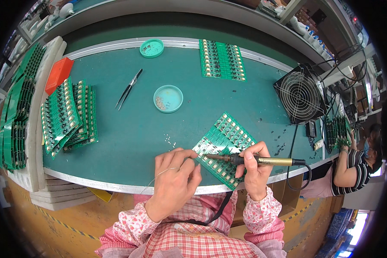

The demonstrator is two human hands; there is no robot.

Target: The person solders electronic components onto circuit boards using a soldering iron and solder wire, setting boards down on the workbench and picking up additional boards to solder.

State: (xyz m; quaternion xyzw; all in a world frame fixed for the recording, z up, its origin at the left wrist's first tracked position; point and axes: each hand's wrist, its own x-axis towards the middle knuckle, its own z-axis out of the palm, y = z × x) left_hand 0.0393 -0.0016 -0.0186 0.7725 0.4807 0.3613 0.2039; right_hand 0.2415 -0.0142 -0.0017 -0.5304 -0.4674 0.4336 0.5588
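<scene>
A green circuit board panel with rows of pale and black parts lies turned at an angle near the table's front edge. My right hand grips a soldering iron over it, with the tip pointing left at the board's left part. Whether the tip touches the board I cannot tell. My left hand is by the board's left corner, its fingers closed on a thin solder wire that trails toward my wrist. Tiny pale parts are scattered just beyond that hand.
Stacked boards and a red box stand at left. Tweezers, a round dish, a second dish and another board panel lie farther back. At right are a fan, cables and a person.
</scene>
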